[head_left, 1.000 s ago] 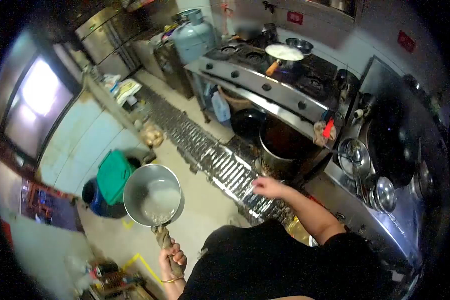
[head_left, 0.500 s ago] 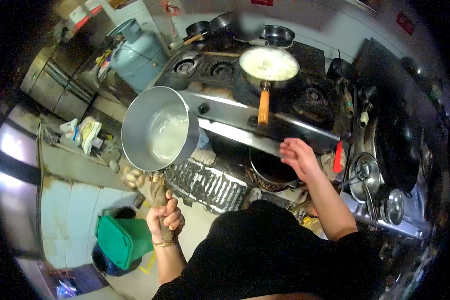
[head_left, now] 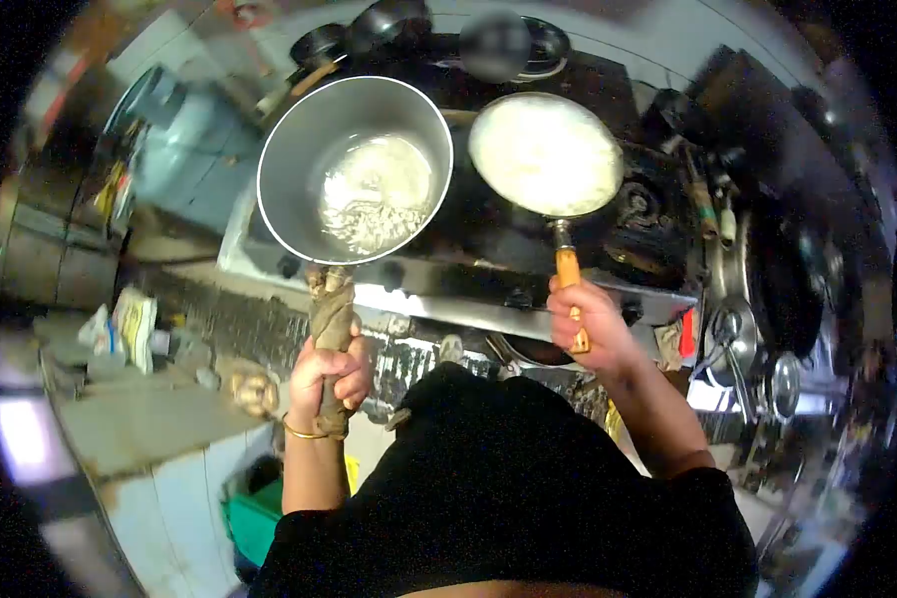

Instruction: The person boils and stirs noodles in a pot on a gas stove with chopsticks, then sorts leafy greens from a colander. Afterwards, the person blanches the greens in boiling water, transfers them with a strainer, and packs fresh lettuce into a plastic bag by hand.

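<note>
My left hand (head_left: 331, 377) is closed around the cloth-wrapped handle of a deep grey saucepan (head_left: 299, 169). A shallow layer of pale, shiny liquid (head_left: 379, 189) lies in the bottom of that pan, which is over the left part of the stove (head_left: 468, 317). To the right, my right hand (head_left: 593, 324) grips the orange-brown wooden handle of a frying pan (head_left: 565, 231). White, creamy contents (head_left: 546, 154) fill the frying pan nearly to its rim. The two pans are side by side, with a narrow gap between them.
Several dark pans (head_left: 388, 25) stand behind the stove. A blue-grey gas cylinder (head_left: 194, 149) is at the left. Metal ladles and bowls (head_left: 732, 334) lie on the right counter beside a red-handled item (head_left: 688, 333). Below left is a green bin (head_left: 257, 520).
My left hand has raised the saucepan up and right over the stove. My right hand, empty before, has taken hold of the frying pan's handle. The view has shifted.
</note>
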Demonstrator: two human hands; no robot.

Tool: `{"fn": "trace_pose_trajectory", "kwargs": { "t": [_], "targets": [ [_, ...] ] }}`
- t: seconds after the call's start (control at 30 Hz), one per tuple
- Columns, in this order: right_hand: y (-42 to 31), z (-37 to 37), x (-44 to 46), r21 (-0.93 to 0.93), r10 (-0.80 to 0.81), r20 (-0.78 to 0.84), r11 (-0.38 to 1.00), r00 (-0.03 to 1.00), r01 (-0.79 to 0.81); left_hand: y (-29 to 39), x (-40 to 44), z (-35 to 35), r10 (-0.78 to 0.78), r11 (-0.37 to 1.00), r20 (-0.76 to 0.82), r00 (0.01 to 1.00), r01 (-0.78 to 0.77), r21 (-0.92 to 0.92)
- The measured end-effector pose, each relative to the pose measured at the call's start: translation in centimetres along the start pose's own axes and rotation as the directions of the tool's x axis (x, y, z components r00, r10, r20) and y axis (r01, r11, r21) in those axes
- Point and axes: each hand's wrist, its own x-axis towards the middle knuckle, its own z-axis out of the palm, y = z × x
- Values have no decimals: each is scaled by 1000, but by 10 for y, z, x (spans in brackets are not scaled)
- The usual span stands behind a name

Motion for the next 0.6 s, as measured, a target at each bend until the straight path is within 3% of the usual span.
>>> {"fn": "trace_pose_trajectory", "kwargs": {
  "t": [0.17, 0.33, 0.57, 0.6],
  "targets": [
    [-1, 18, -7, -141, -67, -173, 989, 983, 42, 41, 46, -1, -168, 972, 72, 983, 178, -155],
    [4, 17, -18, -195, -133, -250, 977, 959, 85, 60, 76, -2, -253, 962, 57, 966, 257, -93],
    [-7, -24, -52, -294, -188, -338, 952, 922, 86, 35, 106, 24, -300, 938, 157, 941, 321, -132],
    [-11, -36, -78, -259, -232, -304, 953, 924, 154, 17, 99, 43, -324, 926, 158, 933, 347, -149]
  ]
}}
